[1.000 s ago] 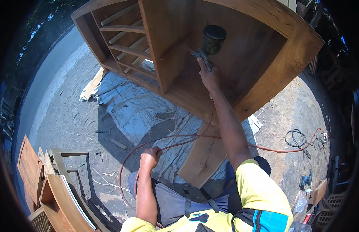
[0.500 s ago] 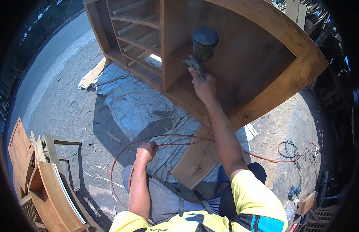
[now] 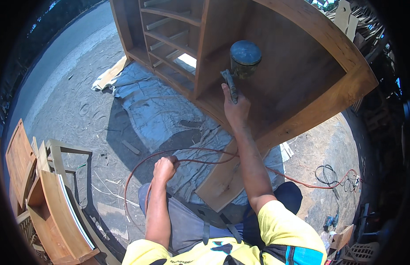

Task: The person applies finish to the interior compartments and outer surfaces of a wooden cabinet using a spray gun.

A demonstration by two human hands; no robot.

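My right hand (image 3: 237,109) is wrapped round the handle of a spray gun (image 3: 230,85). A round cup with a blue-grey lid (image 3: 245,53) sits on top of the gun. The gun is held inside the open right-hand compartment of a brown wooden cabinet (image 3: 319,112), apart from its back panel. Lower down, at the left, my left hand (image 3: 164,169) is closed on a reddish-brown hose (image 3: 205,162). The hose loops down beside my left leg and also runs toward the right arm. The cabinet's left part has several drawer rails.
A crumpled pale sheet (image 3: 147,106) and a wooden board (image 3: 220,187) lie under the cabinet. Wooden furniture parts (image 3: 63,212) stand at the lower left. Coiled dark cables (image 3: 327,176) lie on the ground at the right, near where the hose runs. Scrap wood is piled at the far right.
In the picture the cabinet and the ground have shifted a little right and down. The spray gun in my right hand sits slightly lower and farther right. My left hand keeps its hold on the hose.
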